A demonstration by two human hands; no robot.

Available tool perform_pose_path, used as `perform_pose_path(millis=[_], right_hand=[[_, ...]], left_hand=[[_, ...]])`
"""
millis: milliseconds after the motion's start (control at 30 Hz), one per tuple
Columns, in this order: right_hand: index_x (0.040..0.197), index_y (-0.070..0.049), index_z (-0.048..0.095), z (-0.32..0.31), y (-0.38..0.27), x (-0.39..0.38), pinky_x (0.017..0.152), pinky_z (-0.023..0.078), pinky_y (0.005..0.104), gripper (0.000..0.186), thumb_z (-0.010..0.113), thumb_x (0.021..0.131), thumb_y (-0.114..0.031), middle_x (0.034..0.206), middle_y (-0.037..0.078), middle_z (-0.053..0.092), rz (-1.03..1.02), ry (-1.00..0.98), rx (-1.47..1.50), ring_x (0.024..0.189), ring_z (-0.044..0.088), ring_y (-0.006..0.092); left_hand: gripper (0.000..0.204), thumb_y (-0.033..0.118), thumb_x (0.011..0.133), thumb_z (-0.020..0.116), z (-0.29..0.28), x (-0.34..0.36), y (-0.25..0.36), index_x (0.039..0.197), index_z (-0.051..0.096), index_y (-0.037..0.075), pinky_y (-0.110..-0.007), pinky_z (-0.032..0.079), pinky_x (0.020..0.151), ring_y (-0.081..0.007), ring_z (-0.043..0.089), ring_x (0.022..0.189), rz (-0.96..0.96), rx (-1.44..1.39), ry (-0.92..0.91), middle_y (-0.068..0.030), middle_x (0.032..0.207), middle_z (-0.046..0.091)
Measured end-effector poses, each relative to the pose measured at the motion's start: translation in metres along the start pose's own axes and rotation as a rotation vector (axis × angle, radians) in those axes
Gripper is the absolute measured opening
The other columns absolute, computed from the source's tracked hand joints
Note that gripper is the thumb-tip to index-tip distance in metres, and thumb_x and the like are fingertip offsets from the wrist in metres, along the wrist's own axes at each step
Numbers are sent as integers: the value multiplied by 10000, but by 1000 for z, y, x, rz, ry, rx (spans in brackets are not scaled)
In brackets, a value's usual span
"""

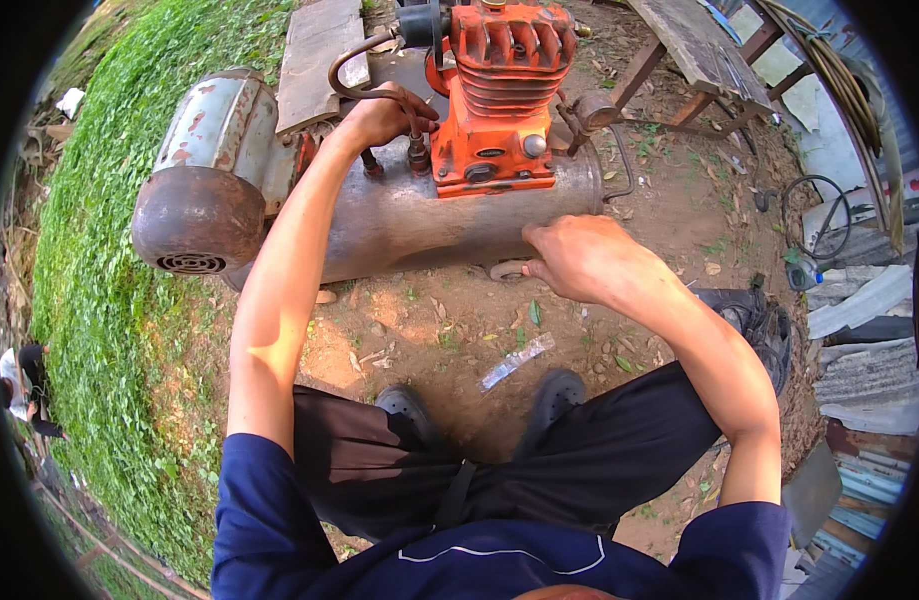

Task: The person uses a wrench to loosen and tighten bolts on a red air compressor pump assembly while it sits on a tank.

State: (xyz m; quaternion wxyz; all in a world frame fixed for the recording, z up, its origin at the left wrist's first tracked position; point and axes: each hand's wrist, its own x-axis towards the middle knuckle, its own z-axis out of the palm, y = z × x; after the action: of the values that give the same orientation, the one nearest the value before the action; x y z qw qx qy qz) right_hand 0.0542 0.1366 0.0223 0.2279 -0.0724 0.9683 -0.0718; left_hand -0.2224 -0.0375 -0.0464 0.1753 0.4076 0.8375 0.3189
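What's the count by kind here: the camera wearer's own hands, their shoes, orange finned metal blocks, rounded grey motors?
Bare hands (left hand, right hand): 2
Grey clog-style shoes (left shoe, right shoe): 2
Orange finned metal block: 1
Rust-patched rounded grey motor: 1
Total: 6

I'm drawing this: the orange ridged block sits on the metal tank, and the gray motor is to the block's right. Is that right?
Not quite: the head view shows the gray motor to the left of the orange ridged block, which does sit on the metal tank.
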Motion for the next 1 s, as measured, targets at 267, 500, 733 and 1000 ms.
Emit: perform_pose_path(millis=[267, 500, 733, 1000], right_hand=[[1077, 9, 605, -1, -10, -34, 751, 544, 486, 372, 594, 924, -330, 860, 229, 678, 7, 57, 18, 861, 675, 397], [1241, -41, 546, -3, -22, -34, 864, 506, 477, 444, 566, 941, -367, 1039, 188, 665, 32, -79, 67, 1016, 629, 377], [1125, -1, 577, -3, -26, -25, 831, 521, 493, 397, 583, 933, -348, 1006, 199, 676, -76, 2, 99, 996, 642, 374], [1269, -42, 539, -5, -26, -22, 891, 503, 466, 458, 573, 939, -357, 1087, 183, 652, -53, -91, 72, 1060, 621, 353]], left_hand=[[210, 122, 821, 732, 1, 3, 6, 1011, 745, 34, -345, 559, 754, -188, 705, 818, 70, 22, -42, -138, 906, 739], [219, 49, 798, 732, 6, 9, 3, 1017, 745, 51, -356, 532, 749, -226, 654, 820, 126, 40, -65, -121, 903, 700], [238, 9, 819, 710, 4, 11, -3, 1052, 737, 51, -319, 555, 746, -158, 672, 809, 60, -1, -66, -100, 947, 729], [350, -63, 887, 595, 10, 8, -16, 1237, 599, -65, -276, 563, 793, -160, 678, 928, 132, -215, -89, -172, 1034, 714]])
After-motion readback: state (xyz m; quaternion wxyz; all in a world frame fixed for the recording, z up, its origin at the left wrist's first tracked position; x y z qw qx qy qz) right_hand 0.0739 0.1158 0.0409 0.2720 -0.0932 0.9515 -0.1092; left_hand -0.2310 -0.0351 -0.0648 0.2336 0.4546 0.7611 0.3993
